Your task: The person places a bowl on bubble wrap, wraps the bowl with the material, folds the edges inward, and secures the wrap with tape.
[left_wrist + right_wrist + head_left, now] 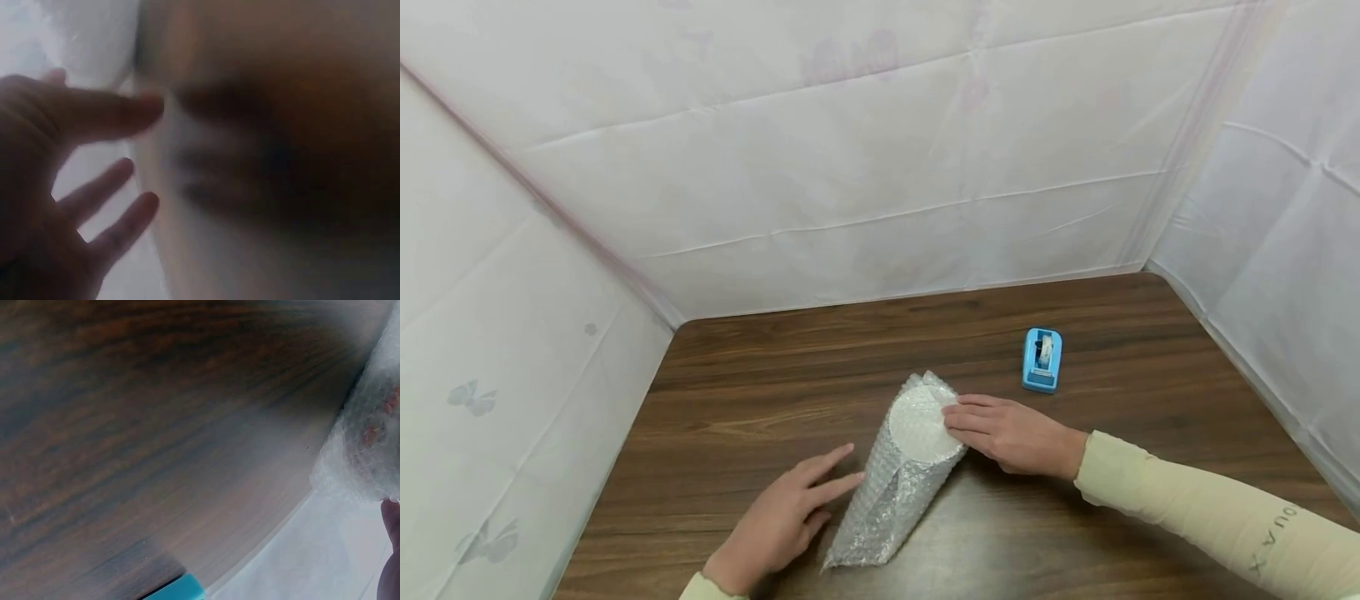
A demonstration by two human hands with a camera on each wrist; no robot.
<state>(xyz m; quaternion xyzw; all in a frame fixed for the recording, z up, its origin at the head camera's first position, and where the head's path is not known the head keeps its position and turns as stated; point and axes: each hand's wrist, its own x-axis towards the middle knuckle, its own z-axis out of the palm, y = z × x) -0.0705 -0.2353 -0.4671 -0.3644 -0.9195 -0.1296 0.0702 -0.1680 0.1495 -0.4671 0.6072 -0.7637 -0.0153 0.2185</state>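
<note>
A cylinder wrapped in bubble wrap (887, 500) stands on the brown table, its round whitish end (917, 425) facing up. Loose wrap edges stick up at the far side of that end. My right hand (1011, 433) lays its fingers over the right rim of the top; its thumb is hidden in the head view. In the right wrist view the bubble wrap (350, 456) shows reddish patches through it, with a fingertip (392, 519) at its edge. To the left, my left hand (782, 508) has its fingers spread, the fingertips close to the wrapped side.
A light blue tape dispenser (1042, 360) with a roll in it sits behind and right of the cylinder. The wood-grain table (737, 400) has white sheeting (880, 167) hanging behind it and on both sides.
</note>
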